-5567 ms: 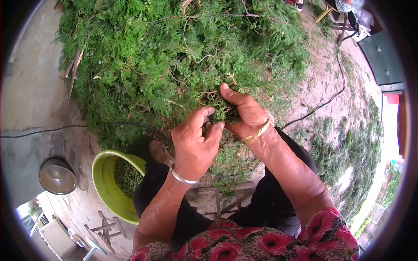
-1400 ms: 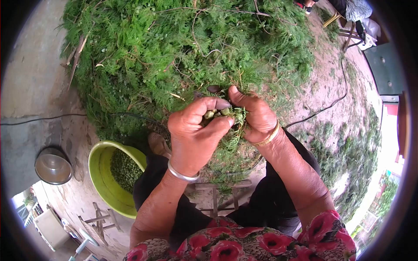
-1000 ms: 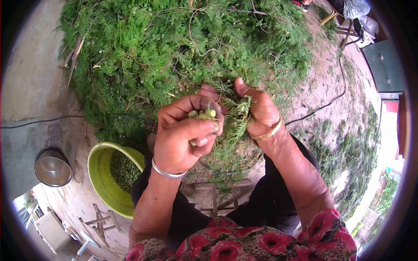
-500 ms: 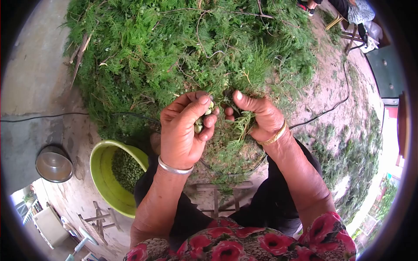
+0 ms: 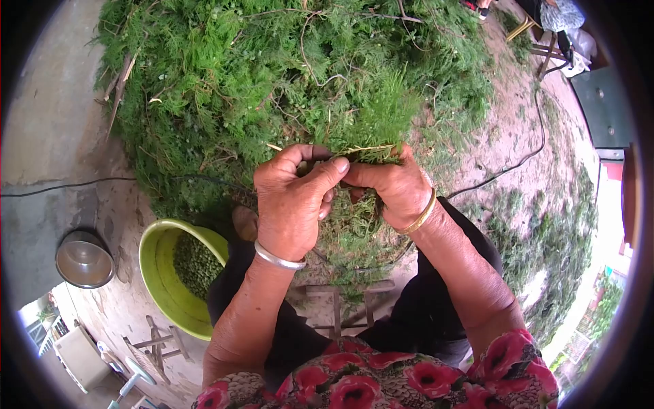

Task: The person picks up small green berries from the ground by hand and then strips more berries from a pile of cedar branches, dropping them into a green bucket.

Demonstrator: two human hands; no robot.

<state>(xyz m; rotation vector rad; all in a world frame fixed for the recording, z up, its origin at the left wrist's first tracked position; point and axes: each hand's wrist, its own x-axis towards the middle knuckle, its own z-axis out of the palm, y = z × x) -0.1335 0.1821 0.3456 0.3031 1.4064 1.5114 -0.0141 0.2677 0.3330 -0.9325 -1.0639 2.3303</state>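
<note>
My left hand, with a silver bangle, is closed. The small green cones seen in it a moment ago are hidden behind its fingers now. Touching its thumb tip is my right hand, which wears a gold bangle and grips a leafy evergreen sprig. The sprig's pale stem crosses above the right fingers and its fronds fan upward. Below the two hands lie loose green clippings.
A big heap of evergreen branches fills the ground ahead. At left stand a yellow-green bucket partly filled with small green cones and a metal bowl. A black cable crosses the ground. Another person is at upper right.
My right hand has moved in against the left thumb and turned, and the sprig now points upward. The left fingers have closed over the cones, hiding them.
</note>
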